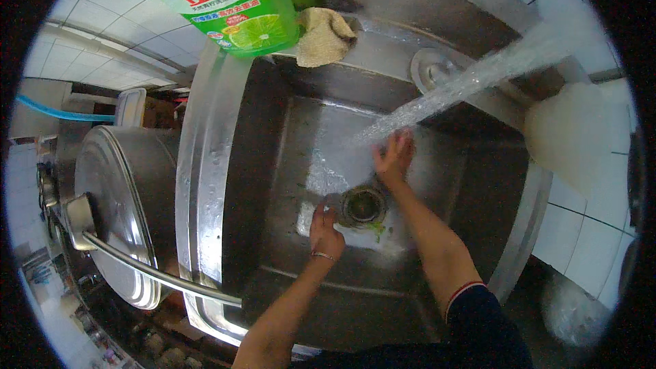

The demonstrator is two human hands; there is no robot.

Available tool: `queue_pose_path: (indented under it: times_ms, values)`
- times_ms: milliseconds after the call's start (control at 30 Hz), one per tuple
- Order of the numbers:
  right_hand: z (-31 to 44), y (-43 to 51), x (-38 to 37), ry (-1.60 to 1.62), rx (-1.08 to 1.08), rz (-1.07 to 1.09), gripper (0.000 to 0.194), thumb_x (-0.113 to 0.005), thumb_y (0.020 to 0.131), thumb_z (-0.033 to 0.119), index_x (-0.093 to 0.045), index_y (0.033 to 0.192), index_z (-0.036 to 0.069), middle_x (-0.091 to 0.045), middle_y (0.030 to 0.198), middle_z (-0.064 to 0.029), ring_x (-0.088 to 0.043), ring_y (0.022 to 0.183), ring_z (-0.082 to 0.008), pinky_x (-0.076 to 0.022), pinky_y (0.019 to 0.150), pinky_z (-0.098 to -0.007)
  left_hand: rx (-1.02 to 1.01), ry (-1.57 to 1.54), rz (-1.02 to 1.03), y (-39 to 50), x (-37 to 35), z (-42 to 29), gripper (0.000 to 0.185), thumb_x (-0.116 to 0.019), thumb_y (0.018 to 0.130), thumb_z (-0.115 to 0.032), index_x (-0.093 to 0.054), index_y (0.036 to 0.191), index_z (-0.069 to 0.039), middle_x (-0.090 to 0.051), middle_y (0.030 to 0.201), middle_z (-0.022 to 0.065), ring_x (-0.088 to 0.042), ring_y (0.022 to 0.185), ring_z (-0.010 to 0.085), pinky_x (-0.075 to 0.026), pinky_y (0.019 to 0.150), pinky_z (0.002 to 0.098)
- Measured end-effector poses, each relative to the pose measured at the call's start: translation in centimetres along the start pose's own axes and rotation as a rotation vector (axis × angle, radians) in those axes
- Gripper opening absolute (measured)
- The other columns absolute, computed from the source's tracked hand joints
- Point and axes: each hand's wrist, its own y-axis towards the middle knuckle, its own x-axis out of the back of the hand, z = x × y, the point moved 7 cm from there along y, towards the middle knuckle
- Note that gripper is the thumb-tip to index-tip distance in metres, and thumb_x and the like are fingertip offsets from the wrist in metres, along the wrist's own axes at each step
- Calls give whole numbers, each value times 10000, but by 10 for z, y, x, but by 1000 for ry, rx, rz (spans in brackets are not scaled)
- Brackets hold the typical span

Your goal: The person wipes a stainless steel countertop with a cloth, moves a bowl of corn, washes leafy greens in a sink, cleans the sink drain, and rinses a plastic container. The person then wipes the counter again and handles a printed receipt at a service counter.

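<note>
Both of my hands reach down into a deep stainless steel sink (274, 164). My left hand (326, 233), with a thin bracelet at the wrist, is at the left of the round drain (363, 205); its fingers are close together, and whether it holds something small cannot be made out. My right hand (397, 156) is above and right of the drain, fingers apart and somewhat blurred, with nothing visible in it. A thick stream of water (451, 95) falls from the upper right onto the sink floor beside its fingertips. Green scraps (378, 229) lie by the drain.
A green dish soap bottle (241, 15) and a tan cloth (324, 38) are on the sink's back ledge. At the left stands a large lidded metal pot (115, 205); a long-handled metal utensil (164, 277) reaches from it over the sink's rim. A whitish translucent object (569, 133) is at the right.
</note>
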Motion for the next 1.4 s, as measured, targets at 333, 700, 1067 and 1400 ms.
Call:
queue_pose_path:
  times_ms: [333, 700, 1067, 1400]
  values:
    - [171, -29, -114, 272, 475, 557, 624, -571, 767, 381, -425, 1270, 43, -324, 1382, -158, -270, 1286, -309, -160, 1075, -445, 632, -25, 0, -31, -9, 151, 792, -656, 662, -61, -274, 1355, -46, -285, 1385, 218, -331, 1251, 355, -339, 1000, 417]
    - [88, -181, 33, 137, 372, 688, 528, -549, 767, 210, -439, 1260, 57, -340, 1383, -103, -264, 1303, -281, -174, 1066, -458, -37, -303, -114, -39, -46, 2, 539, -564, 752, -61, -402, 1266, -36, -426, 1266, 171, -399, 1174, 317, -311, 1013, 388]
    - [92, -216, 8, -18, 456, 935, 461, -549, 764, 199, -509, 1217, 121, -333, 1382, -144, -276, 1295, -305, -231, 1058, -460, 178, 215, 309, -59, -53, 51, 804, -582, 672, 29, -230, 1388, -68, -89, 1458, 163, -207, 1315, 330, -235, 1077, 364]
    - [50, -315, 32, 545, -374, 1330, 330, -592, 774, 235, -577, 1024, 20, -625, 957, -104, -599, 844, -229, -470, 774, -360, 381, 475, 430, -93, -11, 124, 372, -608, 762, -224, -563, 1111, -102, -528, 1153, 179, -534, 1027, 363, -449, 870, 423]
